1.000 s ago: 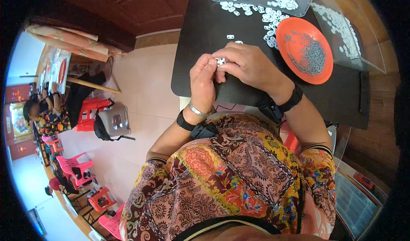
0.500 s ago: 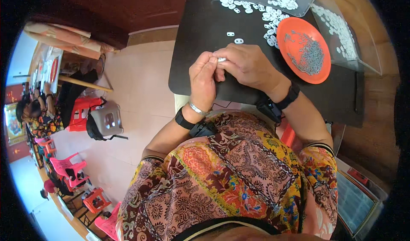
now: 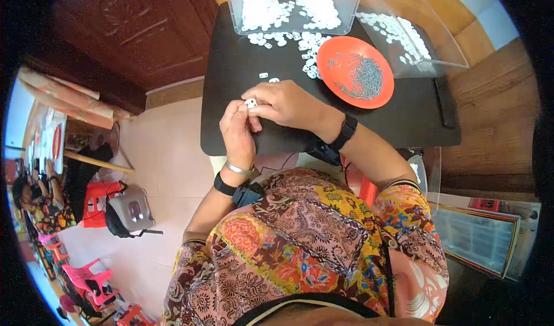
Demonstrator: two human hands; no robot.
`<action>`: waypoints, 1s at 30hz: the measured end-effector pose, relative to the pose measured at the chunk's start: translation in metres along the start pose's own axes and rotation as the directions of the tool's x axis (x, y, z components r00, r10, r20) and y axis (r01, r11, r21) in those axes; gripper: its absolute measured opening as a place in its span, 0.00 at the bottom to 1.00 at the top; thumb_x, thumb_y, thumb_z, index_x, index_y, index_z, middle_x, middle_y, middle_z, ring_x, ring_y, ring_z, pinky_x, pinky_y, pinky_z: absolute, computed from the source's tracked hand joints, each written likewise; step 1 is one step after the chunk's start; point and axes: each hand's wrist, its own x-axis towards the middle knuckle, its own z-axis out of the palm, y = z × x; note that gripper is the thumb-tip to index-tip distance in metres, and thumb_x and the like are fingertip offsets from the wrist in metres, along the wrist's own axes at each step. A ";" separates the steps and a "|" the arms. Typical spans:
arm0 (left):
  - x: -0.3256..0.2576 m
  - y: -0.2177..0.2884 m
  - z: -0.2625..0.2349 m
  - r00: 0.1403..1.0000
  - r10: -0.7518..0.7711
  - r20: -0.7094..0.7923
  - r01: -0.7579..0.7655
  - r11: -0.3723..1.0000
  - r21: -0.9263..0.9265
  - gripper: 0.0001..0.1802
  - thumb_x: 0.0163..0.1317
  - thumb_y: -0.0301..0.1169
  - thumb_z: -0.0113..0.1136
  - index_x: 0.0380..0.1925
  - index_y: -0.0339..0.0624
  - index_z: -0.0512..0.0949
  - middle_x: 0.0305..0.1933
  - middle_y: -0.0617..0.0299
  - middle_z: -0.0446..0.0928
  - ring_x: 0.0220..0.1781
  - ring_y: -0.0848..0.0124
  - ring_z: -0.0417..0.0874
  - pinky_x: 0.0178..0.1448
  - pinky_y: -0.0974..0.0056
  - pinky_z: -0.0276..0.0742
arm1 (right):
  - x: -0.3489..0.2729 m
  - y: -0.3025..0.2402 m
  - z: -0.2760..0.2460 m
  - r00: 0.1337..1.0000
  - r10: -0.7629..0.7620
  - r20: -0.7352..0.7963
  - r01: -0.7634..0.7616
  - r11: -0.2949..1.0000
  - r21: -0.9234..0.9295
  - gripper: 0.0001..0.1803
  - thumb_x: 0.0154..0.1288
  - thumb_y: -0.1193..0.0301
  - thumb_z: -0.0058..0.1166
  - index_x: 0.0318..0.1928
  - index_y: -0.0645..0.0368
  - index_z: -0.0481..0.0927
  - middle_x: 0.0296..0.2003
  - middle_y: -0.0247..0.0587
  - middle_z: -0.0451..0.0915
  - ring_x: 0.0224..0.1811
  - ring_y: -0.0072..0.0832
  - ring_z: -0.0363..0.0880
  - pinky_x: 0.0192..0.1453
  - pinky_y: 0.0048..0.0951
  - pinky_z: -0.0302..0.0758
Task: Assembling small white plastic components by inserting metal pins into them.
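Observation:
Both of my hands meet over the near left part of the dark table [image 3: 231,60]. A small white plastic piece with dark holes [image 3: 250,103] is pinched between them. My right hand [image 3: 284,102] grips it with thumb and index finger from the right. My left hand [image 3: 236,131] is closed, its fingertips pressed to the piece from below. Just beyond my hands, two loose white two-holed pieces [image 3: 264,75] lie on the table. An orange-red plate [image 3: 330,51] to the right holds a heap of small grey metal screws or pins [image 3: 368,79].
Many similar white pieces [image 3: 312,49] are scattered beyond the hands. A clear plastic bin [image 3: 291,28] with two white heaps stands at the back. Another clear container [image 3: 450,51] with white pieces is at the right. Far left, another person [image 3: 49,202] sits near a grey stool [image 3: 131,209].
My view has shifted, so the table and hands appear lower and further left. The white piece now shows its holed face more plainly between my fingers. Both hands still hold it.

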 end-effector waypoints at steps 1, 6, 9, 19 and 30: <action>0.000 0.001 0.001 1.000 -0.002 -0.004 0.002 1.000 0.010 0.10 0.67 0.29 0.44 0.28 0.39 0.71 0.19 0.67 0.68 0.19 0.81 0.65 0.24 0.75 0.60 | 0.000 0.000 -0.001 1.000 0.000 0.002 0.000 1.000 -0.003 0.12 0.62 0.68 0.52 0.42 0.62 0.78 0.30 0.45 0.79 0.32 0.41 0.79 0.36 0.35 0.75; 0.001 -0.002 -0.001 1.000 -0.028 -0.008 0.028 0.999 0.031 0.09 0.67 0.29 0.43 0.29 0.39 0.71 0.18 0.67 0.68 0.19 0.80 0.66 0.24 0.75 0.60 | -0.003 0.002 0.001 0.994 -0.086 0.066 0.097 0.977 -0.188 0.08 0.62 0.67 0.51 0.36 0.59 0.77 0.28 0.42 0.77 0.30 0.38 0.79 0.33 0.34 0.76; 0.002 -0.001 0.000 1.000 -0.018 -0.025 0.019 0.999 0.051 0.10 0.67 0.30 0.43 0.30 0.39 0.71 0.17 0.67 0.68 0.17 0.80 0.66 0.22 0.75 0.59 | -0.007 0.007 0.011 0.988 -0.140 0.060 0.151 0.940 -0.305 0.07 0.62 0.68 0.50 0.34 0.58 0.75 0.27 0.40 0.76 0.28 0.35 0.79 0.31 0.33 0.76; 0.003 0.000 0.001 0.998 0.060 -0.016 -0.059 0.998 0.032 0.11 0.67 0.31 0.43 0.28 0.39 0.71 0.17 0.67 0.68 0.17 0.81 0.65 0.22 0.75 0.59 | -0.006 0.000 0.016 0.994 -0.108 -0.017 0.100 0.960 -0.263 0.05 0.60 0.70 0.51 0.33 0.57 0.72 0.24 0.38 0.75 0.26 0.34 0.78 0.27 0.32 0.75; -0.004 0.002 -0.003 0.999 -0.001 0.040 -0.002 0.996 0.088 0.10 0.67 0.31 0.45 0.27 0.41 0.71 0.20 0.68 0.69 0.21 0.81 0.66 0.26 0.75 0.60 | 0.001 -0.037 -0.102 0.931 -0.166 -0.324 -0.096 0.747 -0.658 0.10 0.55 0.77 0.57 0.39 0.60 0.80 0.36 0.42 0.81 0.34 0.34 0.80 0.40 0.28 0.77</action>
